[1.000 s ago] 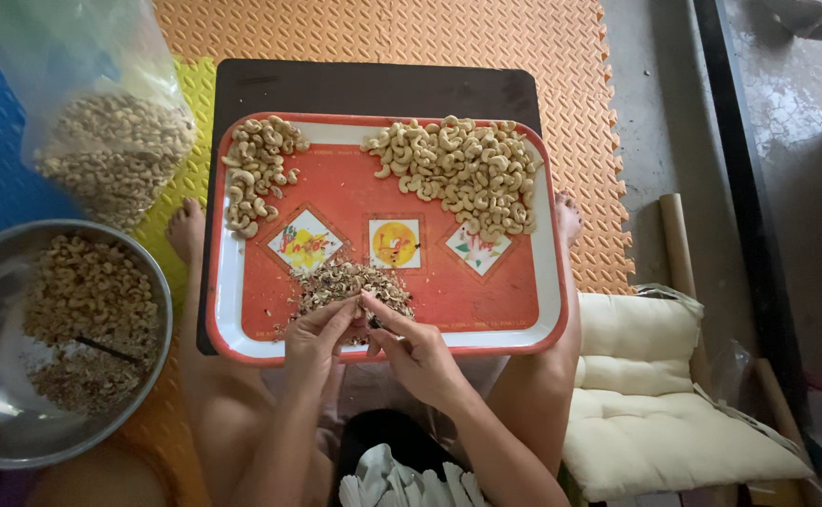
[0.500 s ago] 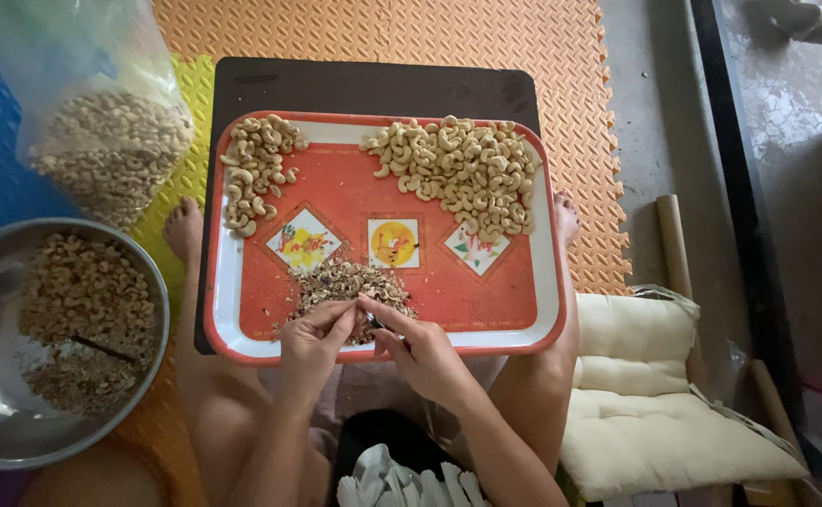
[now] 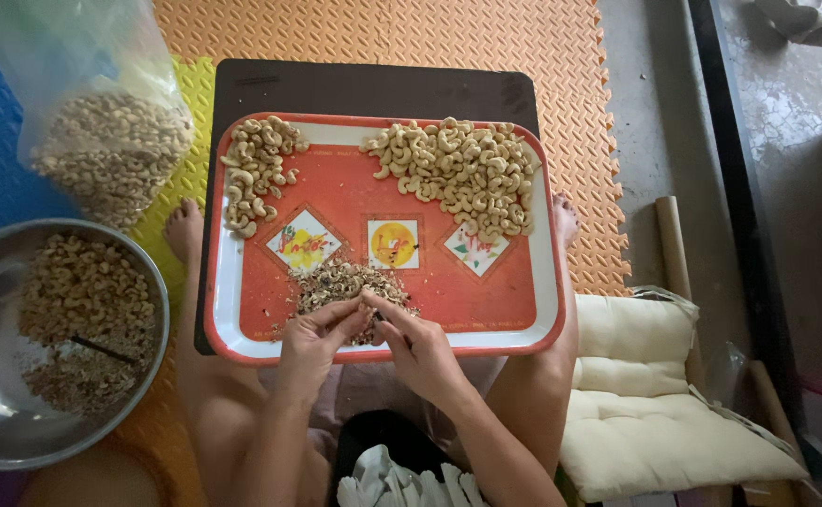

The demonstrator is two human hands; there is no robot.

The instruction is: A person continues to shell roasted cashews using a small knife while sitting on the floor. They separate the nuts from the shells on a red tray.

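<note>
While the earlier views showed the hands meeting at the near edge of the tray, we recorded the following:

Left hand: the left hand [image 3: 312, 338] was curled narrow, fingertips pinching a cashew [image 3: 367, 305] against the right; we found its position over the shell heap all but unchanged.

Right hand: the right hand [image 3: 415, 343] was closed round a small dark tool, its tip only just visible, pressed to the same nut; we noted the fingers had drawn slightly closer together.

Nut in hand: it sat between the two sets of fingertips, just above the pile of husk scraps [image 3: 345, 284] at the tray's near middle.

Tray: the red tray [image 3: 533, 310] lay across the person's legs on a dark board [image 3: 373, 89]; we saw no shift.

Peeled heaps: the large pile [image 3: 462, 174] at the far right and the smaller pile [image 3: 253, 174] at the far left had kept their size.

Steel bowl: the bowl [image 3: 153, 282] of nuts stood to the left, untouched.

Bag: the clear bag [image 3: 101, 141] stood beyond it.

Judgement: we took the work to be mid-peel on one nut.
</note>
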